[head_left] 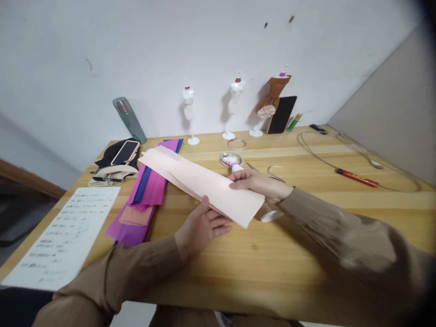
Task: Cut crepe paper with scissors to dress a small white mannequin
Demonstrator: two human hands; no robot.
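A long, folded piece of pale pink crepe paper hangs slantwise above the table. My right hand pinches its far edge near the right end, thumb on top and fingers partly hidden. Under the near edge is my left hand, its thumb over the paper and its fingers loosely stretched beneath. Behind the right hand lies a small white dress form with a pink band; a round white base shows below the wrist. A thin dark pointed tool, perhaps scissors, is mostly covered by that hand.
Purple, magenta and blue crepe paper is stacked left, beside a written sheet and a phone. Along the wall stand a bottle, white dress forms and one in brown. A red-handled corded tool lies right.
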